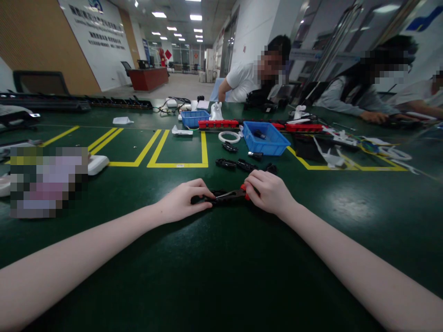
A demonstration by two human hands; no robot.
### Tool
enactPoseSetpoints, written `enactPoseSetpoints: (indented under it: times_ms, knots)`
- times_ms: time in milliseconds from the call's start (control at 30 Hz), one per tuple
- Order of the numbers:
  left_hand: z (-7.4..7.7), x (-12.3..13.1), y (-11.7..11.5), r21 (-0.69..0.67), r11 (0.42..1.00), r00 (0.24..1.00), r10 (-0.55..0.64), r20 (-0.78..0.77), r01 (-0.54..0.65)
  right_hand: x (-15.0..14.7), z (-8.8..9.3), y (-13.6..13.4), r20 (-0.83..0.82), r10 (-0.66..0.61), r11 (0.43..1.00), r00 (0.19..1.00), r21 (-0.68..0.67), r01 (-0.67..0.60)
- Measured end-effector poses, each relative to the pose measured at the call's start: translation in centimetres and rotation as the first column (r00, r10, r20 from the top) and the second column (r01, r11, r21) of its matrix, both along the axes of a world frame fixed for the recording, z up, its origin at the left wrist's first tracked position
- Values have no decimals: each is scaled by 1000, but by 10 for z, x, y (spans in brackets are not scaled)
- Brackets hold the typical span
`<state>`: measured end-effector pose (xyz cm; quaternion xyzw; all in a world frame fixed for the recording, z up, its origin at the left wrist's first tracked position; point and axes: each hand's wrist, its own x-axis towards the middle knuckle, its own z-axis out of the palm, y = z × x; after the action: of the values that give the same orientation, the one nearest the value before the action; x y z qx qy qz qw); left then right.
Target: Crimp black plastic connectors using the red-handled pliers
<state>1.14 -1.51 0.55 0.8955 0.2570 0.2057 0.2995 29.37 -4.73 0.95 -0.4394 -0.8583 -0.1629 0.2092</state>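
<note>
My left hand (185,199) is closed on a small black plastic part (202,199) that lies on the dark green table (221,267). My right hand (270,190) grips the red handles of a pair of pliers (231,195). The pliers' metal jaws point left and meet the black part between my hands. Both forearms reach in from the bottom corners.
Several loose black parts (238,163) lie just beyond my hands. Behind them stand a blue bin (266,138), a smaller blue bin (194,118), a white tape ring (229,136) and red strips (218,123). Yellow lines mark the table. Other people sit at the far right side.
</note>
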Motion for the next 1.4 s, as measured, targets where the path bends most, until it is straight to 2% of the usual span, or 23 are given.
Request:
enactPoseSetpoints:
  times_ms: [833, 1400]
  knots:
    - [-3, -2, 3, 32, 999, 999, -29, -38, 30, 2, 2, 0, -1, 45, 999, 999, 20, -45]
    - [-2, -2, 1, 26, 999, 999, -22, -48, 23, 2, 2, 0, 12, 7, 1000, 1000, -15, -7]
